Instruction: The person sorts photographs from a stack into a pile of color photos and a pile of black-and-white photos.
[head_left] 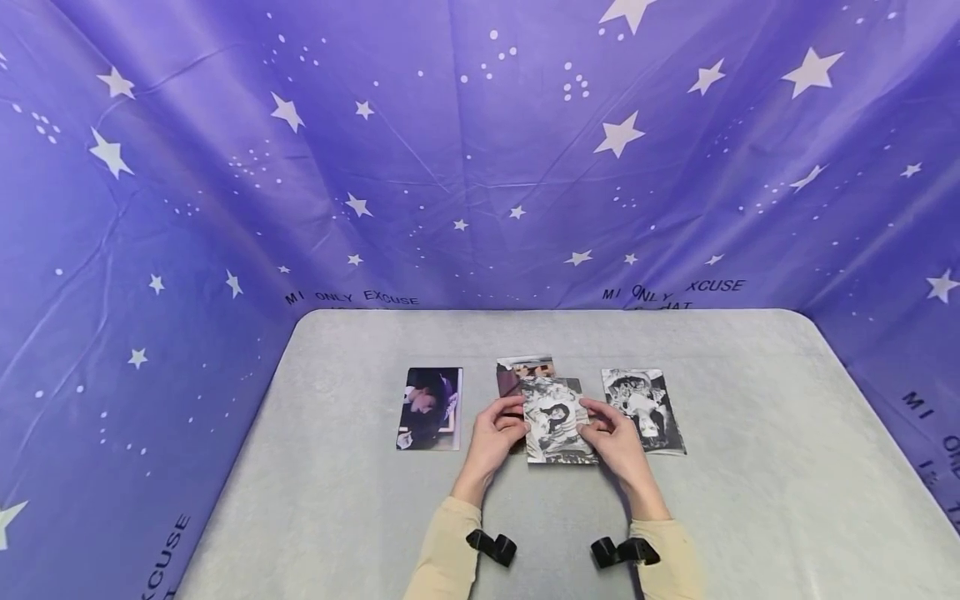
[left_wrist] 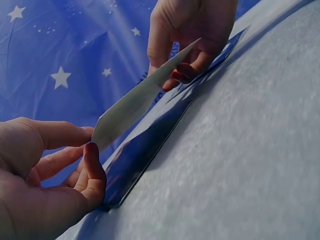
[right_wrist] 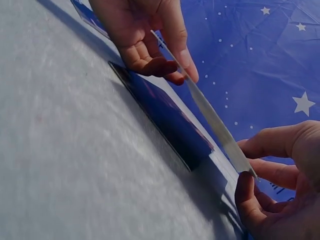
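Both hands hold a black-and-white photo print [head_left: 558,421] by its two side edges, tilted and raised off the table. My left hand [head_left: 491,437] pinches its left edge between thumb and fingers; my right hand [head_left: 617,446] pinches the right edge. In the left wrist view the photo's pale back [left_wrist: 132,110] shows nearly edge-on. Partly hidden beneath it lies a colour photo print [head_left: 510,383] on the table. Beyond my right hand rests another black-and-white photo print [head_left: 647,404], a little covered by that hand.
A dark purple-toned photo print [head_left: 431,408] lies left of my left hand. The grey table [head_left: 337,500] has a rounded far edge, with a purple star-patterned cloth [head_left: 465,167] hanging behind and at both sides. Black straps with camera mounts [head_left: 492,547] sit on both sleeved wrists.
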